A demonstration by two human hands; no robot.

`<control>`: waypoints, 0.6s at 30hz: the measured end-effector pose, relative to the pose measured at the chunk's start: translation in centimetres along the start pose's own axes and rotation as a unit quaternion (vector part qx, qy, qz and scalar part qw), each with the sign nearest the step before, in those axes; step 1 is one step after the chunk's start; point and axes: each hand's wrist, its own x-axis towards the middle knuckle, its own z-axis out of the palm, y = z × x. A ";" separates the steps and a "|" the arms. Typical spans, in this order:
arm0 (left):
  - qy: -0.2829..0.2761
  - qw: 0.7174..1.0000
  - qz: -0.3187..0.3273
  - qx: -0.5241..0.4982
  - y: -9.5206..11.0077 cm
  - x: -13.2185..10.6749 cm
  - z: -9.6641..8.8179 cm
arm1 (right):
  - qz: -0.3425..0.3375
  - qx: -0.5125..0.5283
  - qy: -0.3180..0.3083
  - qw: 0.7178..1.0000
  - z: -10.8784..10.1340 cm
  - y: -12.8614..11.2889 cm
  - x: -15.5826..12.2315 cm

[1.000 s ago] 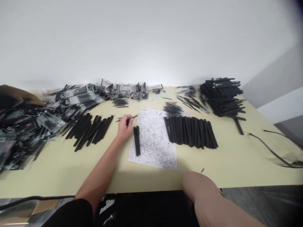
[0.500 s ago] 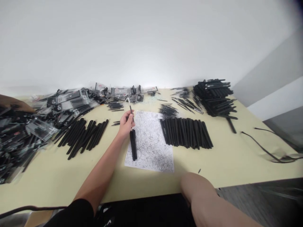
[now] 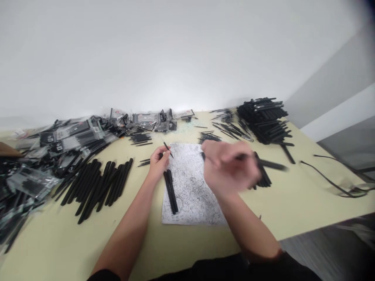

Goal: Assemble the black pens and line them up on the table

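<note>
My left hand (image 3: 159,160) is closed in a pinch on a thin dark pen refill (image 3: 166,146), above the upper left edge of a scribbled sheet of paper (image 3: 191,183). Just below it, a few black pens (image 3: 170,192) lie side by side on the paper. My right hand (image 3: 230,168), smeared by motion, is closed over the right side of the sheet, and a black pen (image 3: 274,165) sticks out of it to the right. Behind that hand, a row of black pens (image 3: 265,177) is mostly hidden.
Black pens (image 3: 96,191) lie at left beside heaped plastic packets (image 3: 70,136). Thin refills (image 3: 140,138) sit in small bunches at the back. A tall pile of black pens (image 3: 263,119) stands back right, with eyeglasses (image 3: 348,191) near the right edge.
My right hand has risen from the table's front edge to over the paper, now with a black pen in it. The refill in my left hand has tilted further left.
</note>
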 end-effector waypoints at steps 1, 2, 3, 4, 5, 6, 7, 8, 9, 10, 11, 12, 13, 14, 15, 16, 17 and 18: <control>0.001 1.000 0.001 0.006 -0.1 0.1 0.0 | -0.038 0.022 0.033 0.998 0.9 1.2 1.0; 0.003 1.000 0.002 0.014 -0.3 0.1 -0.1 | -0.059 0.047 0.074 0.994 1.7 2.7 1.9; 0.006 1.000 0.003 0.024 -0.4 0.1 -0.1 | -0.055 0.055 0.103 0.992 2.5 4.3 2.6; 0.006 0.999 0.003 0.035 -0.5 0.1 -0.2 | -0.043 0.054 0.121 0.990 3.1 5.9 3.1; 0.004 0.999 0.001 0.046 -0.6 0.1 -0.2 | -0.031 0.052 0.130 0.990 3.5 7.5 3.4; -0.001 0.998 -0.001 0.055 -0.7 0.0 -0.3 | -0.020 0.052 0.134 0.989 3.8 8.9 3.3; -0.005 0.998 -0.002 0.063 -0.8 0.0 -0.3 | -0.008 0.049 0.126 0.991 3.9 10.1 3.1; -0.010 0.997 -0.002 0.072 -0.9 -0.1 -0.4 | 0.001 0.045 0.121 0.992 3.9 11.0 2.8; -0.014 0.997 0.001 0.081 -0.9 -0.2 -0.4 | 0.008 0.039 0.114 0.993 3.8 11.8 2.3; -0.017 0.996 0.007 0.091 -1.0 -0.2 -0.4 | 0.013 0.033 0.106 0.994 3.7 12.3 1.9; -0.019 0.994 0.015 0.103 -1.0 -0.2 -0.5 | 0.018 0.028 0.100 0.994 3.5 12.7 1.6; -0.020 0.993 0.023 0.115 -1.0 -0.3 -0.5 | 0.019 0.022 0.095 0.995 3.4 13.0 1.3; -0.022 0.991 0.031 0.127 -1.0 -0.3 -0.5 | 0.018 0.016 0.092 0.996 3.3 13.2 1.2; -0.024 0.989 0.038 0.138 -1.0 -0.3 -0.5 | 0.016 0.010 0.089 0.996 3.2 13.4 1.2; -0.028 0.988 0.045 0.147 -1.0 -0.2 -0.5 | 0.012 0.006 0.087 0.996 3.1 13.5 1.2; -0.031 0.986 0.052 0.155 -1.0 -0.2 -0.5 | 0.010 0.004 0.085 0.996 3.0 13.6 1.4; -0.036 0.984 0.061 0.163 -1.0 -0.2 -0.5 | 0.009 0.004 0.082 0.997 3.0 13.7 1.5; -0.043 0.982 0.069 0.171 -0.9 -0.2 -0.5 | 0.009 0.005 0.079 0.997 2.9 13.8 1.7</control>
